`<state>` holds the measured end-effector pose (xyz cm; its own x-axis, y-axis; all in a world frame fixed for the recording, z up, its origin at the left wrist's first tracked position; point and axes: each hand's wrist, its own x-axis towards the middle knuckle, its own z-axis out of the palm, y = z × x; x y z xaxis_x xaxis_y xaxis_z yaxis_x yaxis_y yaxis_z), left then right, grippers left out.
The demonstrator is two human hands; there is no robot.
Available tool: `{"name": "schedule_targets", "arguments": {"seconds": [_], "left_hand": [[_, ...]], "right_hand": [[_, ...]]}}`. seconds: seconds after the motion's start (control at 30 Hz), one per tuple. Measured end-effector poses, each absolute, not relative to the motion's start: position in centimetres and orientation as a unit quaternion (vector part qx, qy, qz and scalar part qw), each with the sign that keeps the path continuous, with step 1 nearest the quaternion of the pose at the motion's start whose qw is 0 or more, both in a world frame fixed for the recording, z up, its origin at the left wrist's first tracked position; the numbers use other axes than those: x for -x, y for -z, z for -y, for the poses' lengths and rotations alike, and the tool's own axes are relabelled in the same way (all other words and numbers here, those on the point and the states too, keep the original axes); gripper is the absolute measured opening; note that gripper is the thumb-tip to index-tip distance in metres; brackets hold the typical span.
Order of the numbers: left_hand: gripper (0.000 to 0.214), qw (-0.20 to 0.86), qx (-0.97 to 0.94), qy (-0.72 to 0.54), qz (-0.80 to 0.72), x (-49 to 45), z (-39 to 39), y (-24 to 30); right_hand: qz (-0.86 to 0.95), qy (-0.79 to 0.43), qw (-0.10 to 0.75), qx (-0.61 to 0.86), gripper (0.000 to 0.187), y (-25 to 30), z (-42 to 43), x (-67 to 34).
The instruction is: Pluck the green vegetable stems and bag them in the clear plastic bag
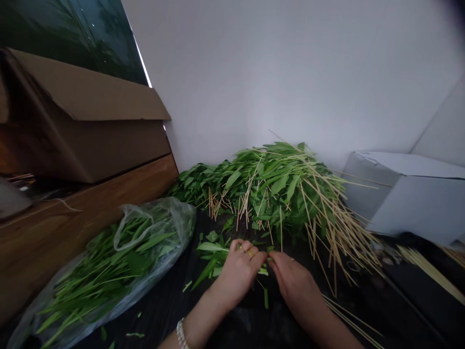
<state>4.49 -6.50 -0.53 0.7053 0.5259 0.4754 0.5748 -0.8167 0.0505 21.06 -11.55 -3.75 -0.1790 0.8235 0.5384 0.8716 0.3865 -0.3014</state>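
My left hand (240,269) is closed in a pinch on green leafy stems (212,254) lying on the black sheet. It wears rings and a bead bracelet. My right hand (290,278) is closed too, its fingertips meeting the left hand's at the leaves, and a thin bamboo skewer (348,317) runs out beneath it. Just beyond both hands rises a big pile of skewered greens (276,189), their sticks fanning out to the right.
A clear plastic bag of loose greens (116,261) lies at the left beside a wooden ledge (72,223) bearing a cardboard box (83,121). A white box (407,194) stands at the right, with more skewers (432,274) before it. White wall behind.
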Motion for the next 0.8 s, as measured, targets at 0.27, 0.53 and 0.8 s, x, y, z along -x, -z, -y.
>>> {"name": "schedule_targets", "arguments": {"seconds": [0.27,0.53,0.8], "left_hand": [[0.015,0.000,0.923,0.233,0.306,-4.4,7.1,-0.2],[0.015,-0.031,0.924,0.261,0.277,-4.6,7.7,-0.4],[0.027,0.043,0.824,0.475,0.307,-1.8,6.0,-1.1]], "right_hand": [[0.790,0.225,0.223,0.524,0.023,2.9,11.6,-20.6],[0.732,-0.090,0.355,0.574,0.021,2.0,12.0,-20.3],[0.589,-0.404,0.466,0.523,0.033,1.1,12.0,-20.0]]}}
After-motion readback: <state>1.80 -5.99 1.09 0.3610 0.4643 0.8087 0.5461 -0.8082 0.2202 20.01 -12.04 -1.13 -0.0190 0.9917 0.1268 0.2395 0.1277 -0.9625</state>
